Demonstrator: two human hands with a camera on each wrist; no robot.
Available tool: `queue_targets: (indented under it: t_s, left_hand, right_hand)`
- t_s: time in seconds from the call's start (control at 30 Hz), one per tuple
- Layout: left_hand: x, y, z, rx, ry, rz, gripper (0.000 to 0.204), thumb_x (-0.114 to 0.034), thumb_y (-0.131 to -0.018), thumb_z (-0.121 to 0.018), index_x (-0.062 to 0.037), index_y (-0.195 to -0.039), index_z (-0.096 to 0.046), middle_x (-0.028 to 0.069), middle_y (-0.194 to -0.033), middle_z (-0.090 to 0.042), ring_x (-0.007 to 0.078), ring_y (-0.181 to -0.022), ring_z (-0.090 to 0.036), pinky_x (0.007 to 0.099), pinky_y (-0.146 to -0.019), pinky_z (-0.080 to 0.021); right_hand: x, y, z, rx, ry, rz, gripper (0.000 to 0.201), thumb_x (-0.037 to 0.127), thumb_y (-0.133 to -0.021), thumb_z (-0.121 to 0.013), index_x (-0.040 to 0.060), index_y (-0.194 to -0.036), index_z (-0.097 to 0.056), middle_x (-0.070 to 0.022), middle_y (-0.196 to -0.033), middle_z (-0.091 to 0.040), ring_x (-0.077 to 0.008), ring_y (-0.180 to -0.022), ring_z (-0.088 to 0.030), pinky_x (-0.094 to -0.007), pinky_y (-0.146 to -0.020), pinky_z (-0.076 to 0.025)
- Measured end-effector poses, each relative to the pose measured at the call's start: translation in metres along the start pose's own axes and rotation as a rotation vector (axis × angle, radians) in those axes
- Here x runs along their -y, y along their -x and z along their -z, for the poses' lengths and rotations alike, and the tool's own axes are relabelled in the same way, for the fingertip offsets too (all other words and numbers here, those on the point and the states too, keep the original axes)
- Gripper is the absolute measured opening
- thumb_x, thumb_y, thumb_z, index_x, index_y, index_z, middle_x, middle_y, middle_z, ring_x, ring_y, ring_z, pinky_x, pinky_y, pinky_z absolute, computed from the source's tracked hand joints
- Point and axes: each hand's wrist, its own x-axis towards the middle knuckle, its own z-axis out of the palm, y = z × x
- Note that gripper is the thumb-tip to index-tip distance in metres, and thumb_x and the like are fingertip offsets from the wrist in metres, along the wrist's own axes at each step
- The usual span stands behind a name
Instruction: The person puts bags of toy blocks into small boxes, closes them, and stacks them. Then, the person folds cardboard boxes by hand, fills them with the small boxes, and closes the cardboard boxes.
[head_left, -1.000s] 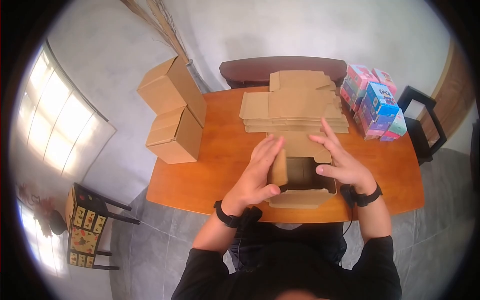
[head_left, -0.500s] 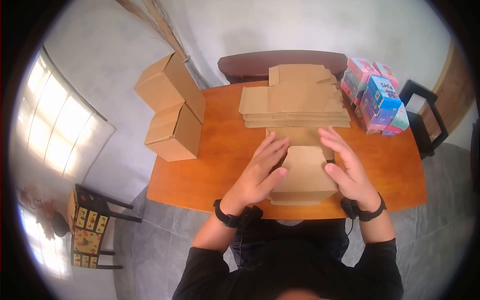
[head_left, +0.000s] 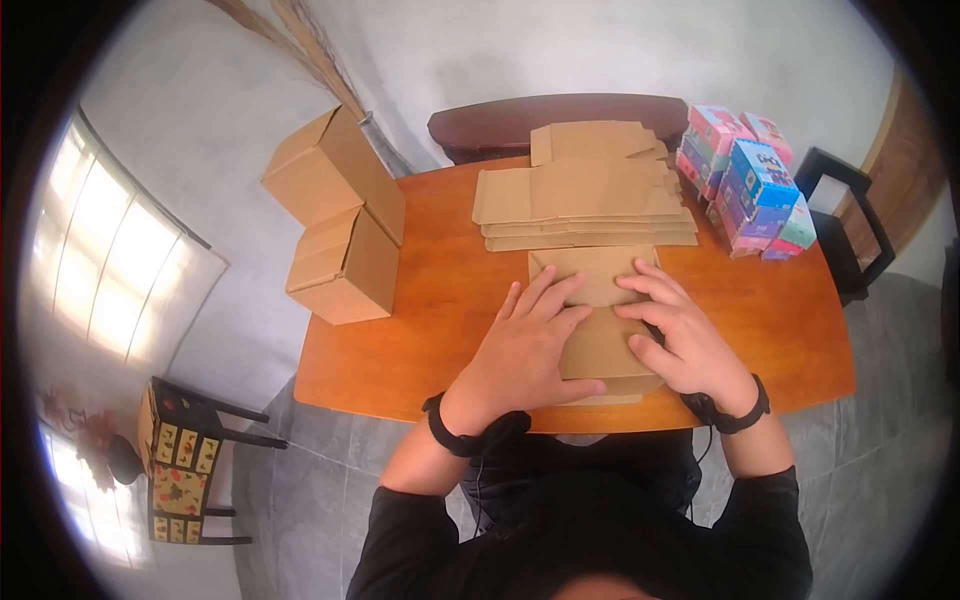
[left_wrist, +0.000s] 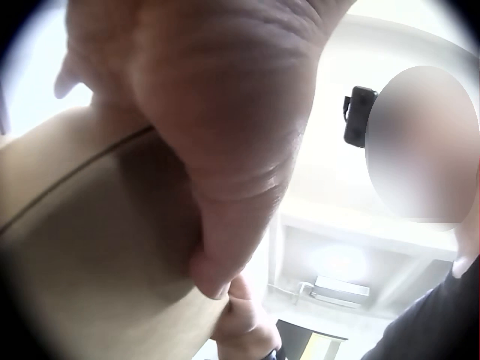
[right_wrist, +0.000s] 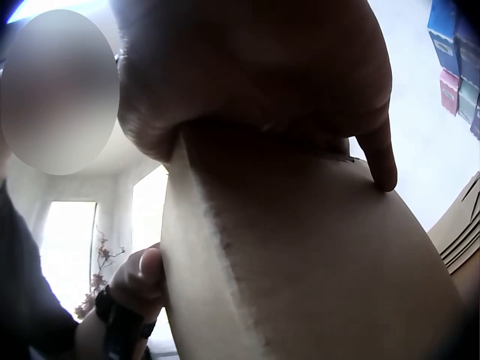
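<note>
A brown cardboard box (head_left: pixel 600 345) stands near the table's front edge, its top covered by a panel. At its far side a cardboard flap (head_left: pixel 560 264) shows beyond the fingertips. My left hand (head_left: pixel 530 350) rests over the left part of the box, fingers spread and thumb along the near edge. In the left wrist view that thumb (left_wrist: pixel 232 225) lies against the box wall (left_wrist: pixel 97 255). My right hand (head_left: pixel 685 340) lies on the right part, its fingers loosely bent over the top. The right wrist view shows one finger (right_wrist: pixel 381 161) along the box side (right_wrist: pixel 322 247).
Flattened cardboard boxes (head_left: pixel 590 190) lie stacked at the back of the wooden table (head_left: pixel 440 270). Two folded boxes (head_left: pixel 345 265) stand at the left. Colourful small boxes (head_left: pixel 745 190) are piled at the back right, near a black chair (head_left: pixel 850 225).
The box was open a second ago; a panel then came down over its opening. Both hands have since moved inward and down onto the top.
</note>
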Motion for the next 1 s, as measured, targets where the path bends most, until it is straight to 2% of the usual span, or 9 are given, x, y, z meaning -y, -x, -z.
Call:
queue_targets:
  t_s: [0.3,0.43,0.5,0.57,0.63,0.73,0.8,0.9,1.0]
  left_hand:
    - [0.012,0.004,-0.011,-0.004,0.164,-0.051,0.077,-0.04,-0.064,-0.09,-0.0054,-0.126,-0.061,0.018,-0.149,-0.042,0.0444,-0.142,-0.031,0.0552,-0.114,-0.03]
    - [0.02,0.012,-0.014,-0.15,0.294,-0.068,0.088,-0.038,-0.077,-0.081,-0.0045,-0.146,-0.037,0.0239,-0.158,-0.022,0.0428,-0.146,-0.023,0.0489,-0.116,-0.027]
    - [0.028,0.016,-0.027,-0.203,0.414,-0.035,0.093,-0.035,-0.084,-0.077,-0.0042,-0.154,-0.024,0.025,-0.161,-0.014,0.041,-0.148,-0.019,0.0471,-0.117,-0.025]
    - [0.032,0.017,-0.042,-0.329,1.104,0.302,0.098,-0.026,-0.091,-0.069,0.0023,-0.155,-0.001,0.024,-0.162,-0.006,0.0324,-0.15,-0.011,0.0417,-0.118,-0.022]
    - [0.033,0.016,-0.041,-0.232,1.155,0.304,0.098,-0.022,-0.092,-0.067,0.003,-0.155,0.005,0.0232,-0.162,-0.007,0.0311,-0.15,-0.012,0.0414,-0.118,-0.022]
    - [0.029,0.017,-0.043,-0.171,1.208,0.293,0.1,-0.014,-0.092,-0.065,0.0029,-0.154,0.012,0.0227,-0.161,-0.009,0.0297,-0.15,-0.013,0.0408,-0.118,-0.022]
    - [0.028,0.017,-0.043,-0.203,1.212,0.279,0.101,-0.01,-0.091,-0.064,0.0022,-0.154,0.013,0.023,-0.161,-0.01,0.0295,-0.15,-0.014,0.0405,-0.118,-0.023]
    - [0.028,0.018,-0.042,-0.192,1.191,0.315,0.1,-0.01,-0.089,-0.066,-0.0011,-0.156,0.007,0.0186,-0.16,-0.016,0.0268,-0.147,-0.022,0.039,-0.118,-0.023]
    - [0.026,0.017,-0.037,-0.187,1.145,0.305,0.101,-0.005,-0.087,-0.066,-0.0024,-0.157,0.007,0.0189,-0.159,-0.019,0.0265,-0.146,-0.023,0.0392,-0.118,-0.023]
  right_hand:
    - [-0.01,0.003,-0.002,0.029,0.047,0.062,0.034,0.014,-0.082,-0.064,-0.0001,-0.112,-0.067,-0.024,-0.143,-0.047,-0.0439,-0.142,-0.033,-0.0482,-0.112,-0.035]
    - [-0.006,0.009,-0.012,-0.146,-0.099,-0.06,0.053,0.014,-0.087,-0.062,0.0024,-0.138,-0.05,-0.0223,-0.155,-0.033,-0.0388,-0.147,-0.026,-0.0466,-0.114,-0.032]
    - [-0.012,0.013,-0.022,-0.315,-0.658,-0.305,0.073,0.012,-0.09,-0.062,0.0052,-0.153,-0.026,-0.0206,-0.161,-0.019,-0.0325,-0.15,-0.019,-0.0436,-0.117,-0.026]
    - [-0.021,0.018,-0.025,-0.233,-0.72,-0.302,0.078,0.012,-0.09,-0.063,0.005,-0.155,-0.02,-0.0201,-0.161,-0.018,-0.0303,-0.15,-0.019,-0.0429,-0.118,-0.026]
    - [-0.021,0.02,-0.025,-0.15,-0.781,-0.296,0.084,0.011,-0.09,-0.065,0.0049,-0.156,-0.014,-0.0197,-0.162,-0.018,-0.0281,-0.15,-0.018,-0.0421,-0.118,-0.026]
    - [-0.006,0.02,-0.017,-0.2,-0.851,-0.304,0.072,0.011,-0.088,-0.068,0.006,-0.15,-0.032,-0.0241,-0.16,-0.019,-0.0333,-0.149,-0.022,-0.0411,-0.115,-0.031]
    - [-0.002,0.021,-0.002,-0.154,-0.156,-0.205,0.041,0.013,-0.086,-0.07,0.0056,-0.125,-0.06,-0.0263,-0.157,-0.027,-0.0404,-0.146,-0.029,-0.0421,-0.112,-0.035]
    - [0.01,0.016,0.011,-0.033,0.06,-0.147,0.014,0.016,-0.085,-0.071,0.0041,-0.094,-0.07,-0.0279,-0.152,-0.036,-0.0459,-0.142,-0.034,-0.0429,-0.11,-0.038]
    - [0.014,0.011,0.014,0.005,0.179,-0.128,0.018,0.021,-0.085,-0.072,0.0027,-0.086,-0.07,-0.0274,-0.149,-0.041,-0.0461,-0.141,-0.035,-0.044,-0.108,-0.04]
